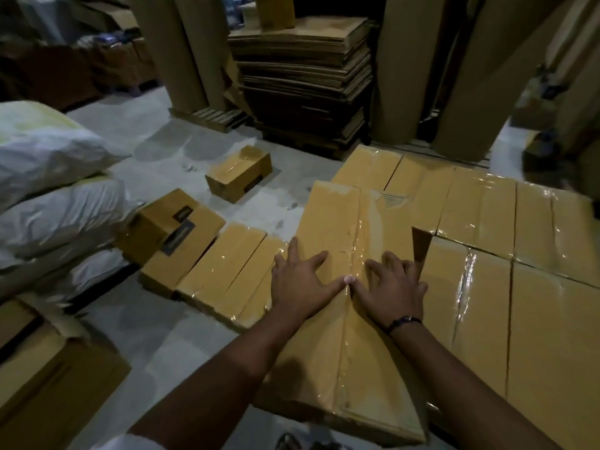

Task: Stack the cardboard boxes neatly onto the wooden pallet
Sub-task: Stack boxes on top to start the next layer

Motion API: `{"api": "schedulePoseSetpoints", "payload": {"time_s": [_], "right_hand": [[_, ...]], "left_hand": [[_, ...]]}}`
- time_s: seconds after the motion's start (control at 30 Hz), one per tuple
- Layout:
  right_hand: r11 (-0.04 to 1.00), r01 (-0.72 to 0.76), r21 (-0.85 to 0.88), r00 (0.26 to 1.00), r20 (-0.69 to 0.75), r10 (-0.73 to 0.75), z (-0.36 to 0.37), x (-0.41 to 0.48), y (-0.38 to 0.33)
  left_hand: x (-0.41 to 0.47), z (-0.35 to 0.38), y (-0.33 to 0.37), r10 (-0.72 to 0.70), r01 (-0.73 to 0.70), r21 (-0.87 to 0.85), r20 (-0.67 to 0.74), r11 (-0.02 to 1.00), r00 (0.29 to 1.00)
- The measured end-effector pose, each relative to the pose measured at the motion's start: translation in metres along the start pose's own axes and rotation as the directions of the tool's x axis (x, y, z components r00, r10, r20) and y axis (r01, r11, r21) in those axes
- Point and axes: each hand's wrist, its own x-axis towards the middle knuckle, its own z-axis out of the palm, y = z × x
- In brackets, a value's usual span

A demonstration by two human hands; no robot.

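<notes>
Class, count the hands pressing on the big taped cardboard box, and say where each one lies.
2. The left hand lies flat left of the taped seam on the box; the right hand lies flat right of it, thumbs nearly meeting. None looks hidden.

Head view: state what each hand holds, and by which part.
Nothing is gripped. The left hand and right hand lie flat, fingers spread, on the top of the taped cardboard box, one either side of its tape seam.

- White sacks (48,190) piled at left.
- Flat cardboard sheets (302,69) stacked far, centre.
- Tall brown rolls (175,50) upright just beside them.
- Grey floor (156,151), scuffed, between.
</notes>
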Motion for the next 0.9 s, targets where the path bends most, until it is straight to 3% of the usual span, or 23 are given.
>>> {"api": "schedulePoseSetpoints", "payload": {"time_s": [0.27, 0.5, 0.9], "right_hand": [[0.989, -0.149, -0.022, 0.989, -0.003, 0.148, 0.022, 0.034, -0.032], [0.982, -0.19, -0.023, 0.982, -0.009, 0.19, 0.029, 0.067, -0.028], [0.979, -0.203, -0.035, 0.979, -0.022, 0.202, 0.013, 0.14, -0.009]], "left_hand": [[0.072, 0.002, -0.032, 0.145, -0.147, 0.011, 0.106, 0.989, 0.984], [0.109, 0.01, -0.025, 0.14, -0.137, -0.028, 0.184, 0.99, 0.973], [0.178, 0.023, 0.009, 0.148, -0.145, -0.04, 0.107, 0.989, 0.983]]}}
